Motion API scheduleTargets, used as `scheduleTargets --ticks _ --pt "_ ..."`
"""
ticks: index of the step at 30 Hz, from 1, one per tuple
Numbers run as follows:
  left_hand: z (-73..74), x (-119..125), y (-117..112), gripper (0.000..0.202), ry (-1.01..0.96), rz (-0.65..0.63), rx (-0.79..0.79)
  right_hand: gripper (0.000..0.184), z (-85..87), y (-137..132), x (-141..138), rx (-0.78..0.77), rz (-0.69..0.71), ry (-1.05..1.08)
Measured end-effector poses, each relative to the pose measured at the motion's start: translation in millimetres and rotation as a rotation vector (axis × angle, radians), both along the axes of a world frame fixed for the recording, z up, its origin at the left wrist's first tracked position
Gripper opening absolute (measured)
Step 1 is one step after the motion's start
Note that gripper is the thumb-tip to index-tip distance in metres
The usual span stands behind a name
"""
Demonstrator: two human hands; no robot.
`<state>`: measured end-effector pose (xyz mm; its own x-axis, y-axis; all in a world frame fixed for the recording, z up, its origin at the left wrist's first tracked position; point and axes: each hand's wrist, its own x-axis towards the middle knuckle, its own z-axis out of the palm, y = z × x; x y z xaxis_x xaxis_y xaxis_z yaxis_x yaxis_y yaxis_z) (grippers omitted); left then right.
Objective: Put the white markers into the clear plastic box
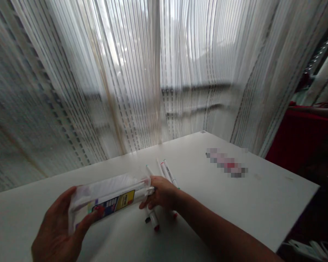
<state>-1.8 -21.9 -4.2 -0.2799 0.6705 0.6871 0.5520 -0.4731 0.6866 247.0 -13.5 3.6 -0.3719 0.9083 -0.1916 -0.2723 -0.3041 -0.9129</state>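
My left hand [61, 223] is wrapped round the closed end of a clear plastic marker case [104, 185] with a blue and yellow label, tilted up to the right above the table. At the case's other end, my right hand [162, 194] has its fingers closed on a white marker [146, 193] that lies partly inside the case. The fingers partly hide that end. Beneath the right hand, several white markers lie on the table, among them a red-ended marker [154, 220] and a marker with printing [169, 173].
The white table [207, 218] has its far edge by a striped sheer curtain [158, 72]. A pixelated pinkish object [226, 162] lies toward the right side. Beyond the table's right edge are red fabric [303, 134] and some white objects [308, 249] lower down.
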Motion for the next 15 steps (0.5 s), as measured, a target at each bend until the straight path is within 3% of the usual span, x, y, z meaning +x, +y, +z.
scheduleTargets --ticks 3,7,10,15 --pt "9.0 0.7 -7.6 0.083 -0.128 0.008 -0.027 0.031 -6.6 2.6 1.3 -0.028 0.033 0.064" --pt "15.2 -1.2 -7.2 0.076 -0.186 -0.004 -0.002 0.029 -12.9 8.5 4.5 -0.035 -0.092 0.086" --pt "11.5 -6.7 3.7 0.072 -0.265 -0.010 0.040 0.033 -11.4 11.7 9.4 -0.027 -0.200 0.083" --pt "-0.7 -25.2 32.9 0.058 -0.529 -0.136 -0.052 0.038 -6.2 14.5 18.4 0.038 -0.327 0.036"
